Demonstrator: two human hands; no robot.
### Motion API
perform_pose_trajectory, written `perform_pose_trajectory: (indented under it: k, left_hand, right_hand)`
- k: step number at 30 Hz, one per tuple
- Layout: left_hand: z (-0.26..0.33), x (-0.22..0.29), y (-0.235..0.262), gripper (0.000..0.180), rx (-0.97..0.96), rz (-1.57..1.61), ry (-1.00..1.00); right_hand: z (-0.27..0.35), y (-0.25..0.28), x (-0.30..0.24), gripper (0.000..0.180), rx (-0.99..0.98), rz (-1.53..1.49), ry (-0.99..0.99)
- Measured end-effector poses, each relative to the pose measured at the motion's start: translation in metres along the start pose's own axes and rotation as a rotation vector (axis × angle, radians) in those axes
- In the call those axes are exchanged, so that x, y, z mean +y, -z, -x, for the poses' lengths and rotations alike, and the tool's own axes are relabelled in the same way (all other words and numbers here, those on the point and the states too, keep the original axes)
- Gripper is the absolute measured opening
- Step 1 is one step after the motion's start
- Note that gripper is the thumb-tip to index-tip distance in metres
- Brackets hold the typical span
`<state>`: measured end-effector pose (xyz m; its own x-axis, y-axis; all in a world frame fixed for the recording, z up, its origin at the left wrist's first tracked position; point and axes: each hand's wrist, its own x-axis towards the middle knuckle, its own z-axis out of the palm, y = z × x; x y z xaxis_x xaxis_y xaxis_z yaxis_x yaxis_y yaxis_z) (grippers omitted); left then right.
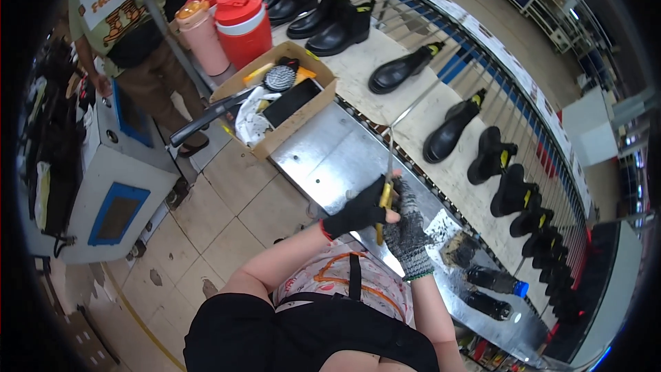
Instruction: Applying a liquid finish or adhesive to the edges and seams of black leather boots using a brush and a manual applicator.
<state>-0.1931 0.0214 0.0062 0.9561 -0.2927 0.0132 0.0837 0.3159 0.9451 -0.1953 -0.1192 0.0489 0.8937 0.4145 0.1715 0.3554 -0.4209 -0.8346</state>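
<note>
At frame centre, my left hand [363,207] clamps the yellow-handled tool [386,196]; my right hand [409,229] adjoins it, grip unclear. Boots [447,132] line the belt [420,109] rightward, none in hand; completion indeterminable.

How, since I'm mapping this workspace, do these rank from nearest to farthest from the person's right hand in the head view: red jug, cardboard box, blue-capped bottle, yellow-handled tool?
1. Yellow-handled tool: at the left side of the right hand.
2. Blue-capped bottle: lying to the right.
3. Cardboard box: ahead, to the left.
4. Red jug: beyond the box, also left.
</note>
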Motion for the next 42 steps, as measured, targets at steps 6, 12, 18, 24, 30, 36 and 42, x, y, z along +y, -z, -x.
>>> perform_pose_trajectory:
  k: [6,12,18,24,30,36,42]
  left_hand:
    - [0.017,0.118,0.16,0.075,0.492,-1.035,-0.116]
    - [-0.037,0.211,0.285,0.047,0.288,-1.637,0.559]
    - [-0.072,0.19,0.345,0.038,0.03,-1.582,0.787]
    - [-0.076,0.192,0.353,0.032,0.273,-1.945,0.52]
    - [-0.051,0.138,0.178,0.017,0.495,-1.354,-0.202]
    - [-0.049,-0.046,0.024,0.038,-0.096,-1.296,-0.198]
    - [-0.051,-0.094,0.004,0.03,-0.039,-1.278,-0.006]
  right_hand:
    - [-0.024,-0.013,-0.021,0.059,0.044,-0.216,-0.051]
    - [-0.005,-0.019,0.004,0.045,-0.255,0.077,-0.138]
    - [0.028,-0.004,0.04,0.044,-0.265,0.178,-0.184]
    - [0.084,0.022,0.103,0.037,0.001,-0.153,-0.449]
    - [0.099,0.06,0.085,0.03,0.197,-0.218,-0.783]
    - [0.121,0.042,0.087,0.026,0.124,0.123,-0.557]
    - [0.101,0.028,0.06,0.033,0.057,0.388,-0.487]
